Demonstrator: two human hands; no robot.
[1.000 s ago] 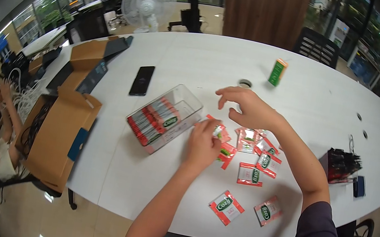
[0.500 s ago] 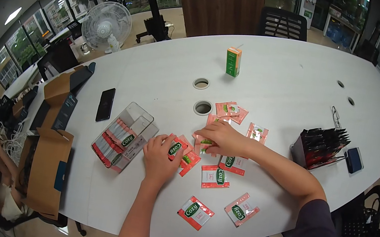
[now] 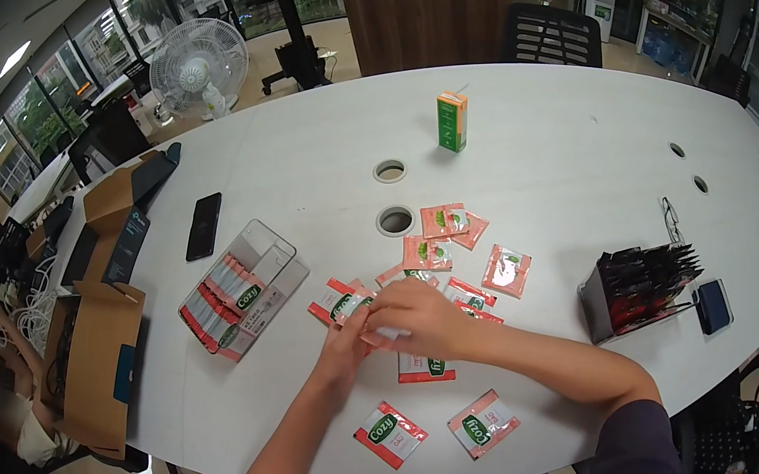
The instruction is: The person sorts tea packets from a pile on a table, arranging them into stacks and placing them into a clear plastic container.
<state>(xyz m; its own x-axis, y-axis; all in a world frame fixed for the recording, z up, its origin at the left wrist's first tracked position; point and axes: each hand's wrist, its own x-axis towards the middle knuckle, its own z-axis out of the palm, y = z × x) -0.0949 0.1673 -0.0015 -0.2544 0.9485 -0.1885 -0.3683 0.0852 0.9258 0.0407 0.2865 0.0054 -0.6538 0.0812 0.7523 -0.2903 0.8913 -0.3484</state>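
Note:
Several red and white Cozy sachets lie loose on the white table, among them one sachet (image 3: pixel 390 434) near the front edge and another (image 3: pixel 484 424) to its right. My left hand (image 3: pixel 347 338) is closed on a sachet (image 3: pixel 351 305) above the pile. Right beside it, my right hand (image 3: pixel 416 317) is closed, its fingers touching packet material at the left hand; its fingertips are partly hidden. To the left of my hands, a clear plastic box (image 3: pixel 244 289) holds a row of upright Cozy sachets.
A phone (image 3: pixel 205 227) and opened cardboard boxes (image 3: pixel 96 360) are at the left. A green carton (image 3: pixel 452 122) stands farther back. At the right are a holder of black packets (image 3: pixel 639 291), glasses (image 3: pixel 673 221) and a dark device (image 3: pixel 712 307). Another person's arm (image 3: pixel 16 338) shows far left.
My right hand has moved down and left from the sachets to my left hand, which has shifted right with its sachet. The view has tilted slightly.

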